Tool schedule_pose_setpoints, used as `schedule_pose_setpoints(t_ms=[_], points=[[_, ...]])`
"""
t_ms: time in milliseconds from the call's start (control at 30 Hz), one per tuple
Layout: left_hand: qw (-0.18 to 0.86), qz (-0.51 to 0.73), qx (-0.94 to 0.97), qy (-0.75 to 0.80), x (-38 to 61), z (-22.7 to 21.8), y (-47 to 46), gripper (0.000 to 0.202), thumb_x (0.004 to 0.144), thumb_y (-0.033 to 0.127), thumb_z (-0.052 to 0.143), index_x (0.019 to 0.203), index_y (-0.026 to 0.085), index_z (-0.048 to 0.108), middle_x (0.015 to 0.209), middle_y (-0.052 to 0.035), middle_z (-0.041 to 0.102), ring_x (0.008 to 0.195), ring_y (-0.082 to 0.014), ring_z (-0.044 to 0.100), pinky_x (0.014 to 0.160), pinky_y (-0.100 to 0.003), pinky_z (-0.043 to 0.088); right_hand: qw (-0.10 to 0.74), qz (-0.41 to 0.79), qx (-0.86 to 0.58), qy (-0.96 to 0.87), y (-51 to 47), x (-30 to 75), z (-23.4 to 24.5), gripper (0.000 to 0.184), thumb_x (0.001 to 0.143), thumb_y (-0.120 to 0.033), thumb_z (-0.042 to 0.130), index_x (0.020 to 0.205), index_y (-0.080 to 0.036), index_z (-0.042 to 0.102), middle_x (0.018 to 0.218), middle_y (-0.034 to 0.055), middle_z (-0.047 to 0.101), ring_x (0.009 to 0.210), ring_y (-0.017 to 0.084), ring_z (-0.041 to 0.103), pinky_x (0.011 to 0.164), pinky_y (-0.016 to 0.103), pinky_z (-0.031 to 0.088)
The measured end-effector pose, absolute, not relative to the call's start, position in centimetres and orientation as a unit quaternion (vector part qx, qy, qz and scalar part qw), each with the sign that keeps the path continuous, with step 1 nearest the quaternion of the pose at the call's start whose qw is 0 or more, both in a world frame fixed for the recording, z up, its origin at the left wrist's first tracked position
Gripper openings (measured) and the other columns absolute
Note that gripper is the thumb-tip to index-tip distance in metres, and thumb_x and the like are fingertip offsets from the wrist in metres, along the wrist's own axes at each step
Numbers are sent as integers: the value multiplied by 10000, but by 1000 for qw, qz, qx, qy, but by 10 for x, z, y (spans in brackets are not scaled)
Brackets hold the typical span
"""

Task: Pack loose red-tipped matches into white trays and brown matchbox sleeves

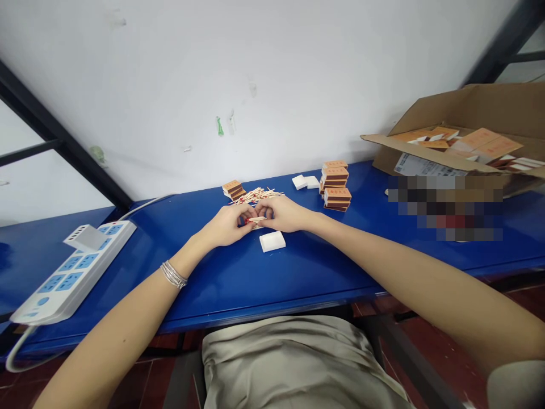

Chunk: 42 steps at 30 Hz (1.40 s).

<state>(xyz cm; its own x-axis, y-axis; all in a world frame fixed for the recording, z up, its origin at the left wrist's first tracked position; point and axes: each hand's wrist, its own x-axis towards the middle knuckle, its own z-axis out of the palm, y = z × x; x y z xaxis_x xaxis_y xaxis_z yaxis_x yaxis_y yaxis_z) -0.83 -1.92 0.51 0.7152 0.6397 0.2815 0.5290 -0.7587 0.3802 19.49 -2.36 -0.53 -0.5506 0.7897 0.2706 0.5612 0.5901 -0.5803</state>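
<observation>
My left hand [227, 223] and my right hand [283, 213] meet over the blue table [238, 278], both pinching a small bundle of matches [256, 218] held level between them. Just behind the hands lies a loose pile of matches [256, 195] with red heads. A white inner matchbox tray [272, 241] rests on the table right in front of my hands. A silver bracelet is on my left wrist.
A short stack of orange matchboxes [234, 189] sits beside the pile, a taller stack [335, 185] to the right, with white trays [305, 182] between. An open cardboard carton [464, 136] of matchboxes stands far right. A white power strip [74, 267] lies at left.
</observation>
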Motion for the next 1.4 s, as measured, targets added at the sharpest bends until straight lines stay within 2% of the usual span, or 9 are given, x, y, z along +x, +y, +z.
schedule_pose_setpoints(t_ms=[200, 500, 767, 1067, 1233, 1400], points=[[137, 218, 909, 327, -6, 10, -26, 191, 848, 301, 569, 967, 173, 646, 835, -26, 690, 694, -125, 608, 656, -253, 473, 259, 223, -402, -849, -27, 199, 4, 161, 764, -254, 647, 890, -154, 658, 803, 24, 680, 700, 122, 607, 629, 238, 435], [188, 213, 907, 312, -3, 12, -34, 159, 830, 251, 582, 957, 173, 636, 795, -11, 691, 698, -121, 627, 669, -249, 497, 220, 266, -395, -852, -32, 204, 12, 259, 753, -385, 687, 855, -153, 636, 821, 44, 683, 698, 124, 611, 606, 239, 449], [221, 241, 890, 316, 1, 11, -39, 153, 817, 239, 592, 951, 175, 629, 786, -8, 685, 688, -118, 629, 664, -247, 517, 204, 263, -400, -854, -38, 206, 20, 257, 743, -373, 686, 872, -155, 639, 831, 44, 683, 700, 136, 611, 607, 250, 440], [221, 265, 883, 318, 2, 8, -39, 204, 837, 313, 593, 985, 174, 601, 862, -30, 679, 702, -119, 617, 648, -248, 513, 199, 249, -391, -864, -38, 208, 22, 250, 783, -358, 638, 928, -154, 649, 837, 46, 689, 717, 142, 616, 615, 254, 425], [181, 274, 885, 331, 4, 9, -42, 271, 774, 318, 674, 984, 181, 571, 834, -4, 657, 641, -100, 576, 613, -235, 483, 219, 237, -383, -866, -35, 210, 21, 200, 792, -292, 616, 934, -157, 653, 825, 39, 694, 711, 142, 610, 632, 261, 422], [175, 274, 876, 357, 8, 5, -42, 324, 721, 305, 724, 963, 185, 546, 856, -9, 658, 664, -118, 586, 640, -257, 487, 230, 251, -377, -861, -32, 211, 16, 184, 773, -248, 623, 932, -162, 656, 825, 30, 697, 684, 134, 601, 611, 257, 418]])
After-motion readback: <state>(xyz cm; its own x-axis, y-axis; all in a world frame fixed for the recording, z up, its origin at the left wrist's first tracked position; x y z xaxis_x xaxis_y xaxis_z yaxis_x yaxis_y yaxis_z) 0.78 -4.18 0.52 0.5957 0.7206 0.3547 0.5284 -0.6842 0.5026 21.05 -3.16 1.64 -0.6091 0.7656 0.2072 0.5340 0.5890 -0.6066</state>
